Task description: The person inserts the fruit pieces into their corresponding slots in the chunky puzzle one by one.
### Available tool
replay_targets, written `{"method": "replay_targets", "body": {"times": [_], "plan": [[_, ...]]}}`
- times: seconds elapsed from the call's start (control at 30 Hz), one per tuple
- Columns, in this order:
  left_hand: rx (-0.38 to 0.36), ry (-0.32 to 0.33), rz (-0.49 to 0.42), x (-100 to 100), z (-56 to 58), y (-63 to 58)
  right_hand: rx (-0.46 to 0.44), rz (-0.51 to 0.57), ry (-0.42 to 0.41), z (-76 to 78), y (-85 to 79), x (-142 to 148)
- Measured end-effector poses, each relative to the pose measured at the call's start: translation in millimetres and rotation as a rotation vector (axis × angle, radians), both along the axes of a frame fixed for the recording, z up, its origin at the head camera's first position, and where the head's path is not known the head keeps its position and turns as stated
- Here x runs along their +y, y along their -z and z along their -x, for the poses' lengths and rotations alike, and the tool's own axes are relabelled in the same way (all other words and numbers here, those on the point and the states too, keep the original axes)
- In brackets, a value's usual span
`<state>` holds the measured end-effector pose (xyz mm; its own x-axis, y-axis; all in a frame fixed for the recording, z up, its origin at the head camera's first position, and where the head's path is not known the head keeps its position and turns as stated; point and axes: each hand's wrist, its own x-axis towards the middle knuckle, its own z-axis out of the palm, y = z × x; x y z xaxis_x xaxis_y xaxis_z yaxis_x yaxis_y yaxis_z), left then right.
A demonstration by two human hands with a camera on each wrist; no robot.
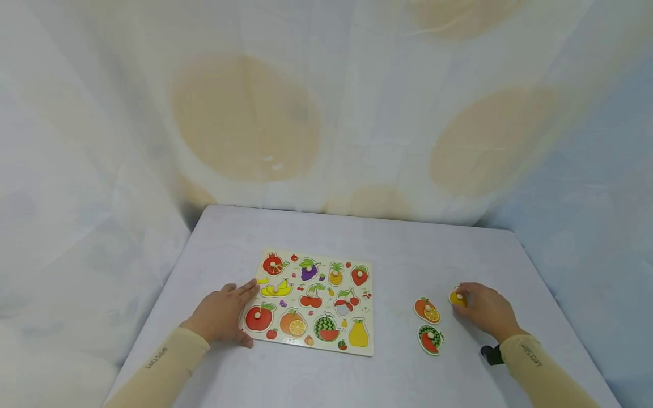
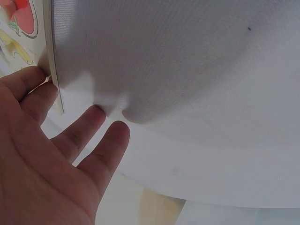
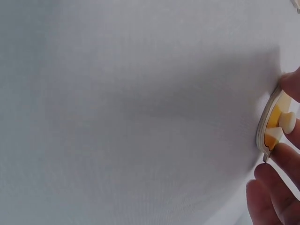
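Note:
A wooden fruit puzzle board (image 1: 326, 347) lies flat on the table, with printed fruits and several knobbed pieces in it. My left hand (image 1: 224, 311) rests at the board's left edge; in the left wrist view its fingers (image 2: 40, 101) are spread, two of them touching the edge. To the right, my right hand (image 1: 487, 309) pinches a yellow knobbed puzzle piece (image 3: 273, 124) by its edges, close over the table. Left of that hand lie an orange puzzle piece (image 1: 426, 310) and a watermelon puzzle piece (image 1: 430, 340), each with a knob.
A pale cloth covers the table (image 1: 398, 374). Patterned fabric (image 1: 357, 113) hangs behind it and at both sides. Beside the right wrist is a small black object (image 1: 491, 355).

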<state>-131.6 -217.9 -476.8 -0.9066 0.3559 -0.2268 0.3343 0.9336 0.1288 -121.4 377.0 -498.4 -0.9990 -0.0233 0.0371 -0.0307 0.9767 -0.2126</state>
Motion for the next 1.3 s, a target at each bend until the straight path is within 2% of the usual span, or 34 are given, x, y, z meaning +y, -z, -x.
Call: {"method": "replay_targets", "body": {"times": [0.33, 0.5, 0.63, 0.87, 1.03, 1.13, 1.3], "plan": [[0.002, 0.011, -0.005, -1, -0.6, -1.1, 0.002, 0.042, 0.013, 2.5, -1.6, -4], [0.008, 0.016, -0.004, -1, -1.2, -1.8, -0.003, 0.065, 0.006, 4.7, -9.8, -18], [0.007, 0.012, -0.002, -1, -1.0, -1.4, 0.003, 0.075, -0.013, 7.0, -19.9, -39], [0.003, 0.01, 0.002, -1, 0.4, 1.0, -0.043, 0.118, -0.057, 7.8, -32.5, -86], [0.013, 0.013, -0.005, -3, 1.8, 5.4, -0.019, 0.092, -0.138, 3.0, -32.5, -123], [0.02, 0.019, -0.009, -3, 2.2, 6.6, -0.024, 0.074, -0.156, -1.5, -30.4, -144], [0.026, 0.035, -0.016, -3, 0.6, 3.7, -0.04, 0.058, -0.205, -11.3, -27.7, -170]]}}
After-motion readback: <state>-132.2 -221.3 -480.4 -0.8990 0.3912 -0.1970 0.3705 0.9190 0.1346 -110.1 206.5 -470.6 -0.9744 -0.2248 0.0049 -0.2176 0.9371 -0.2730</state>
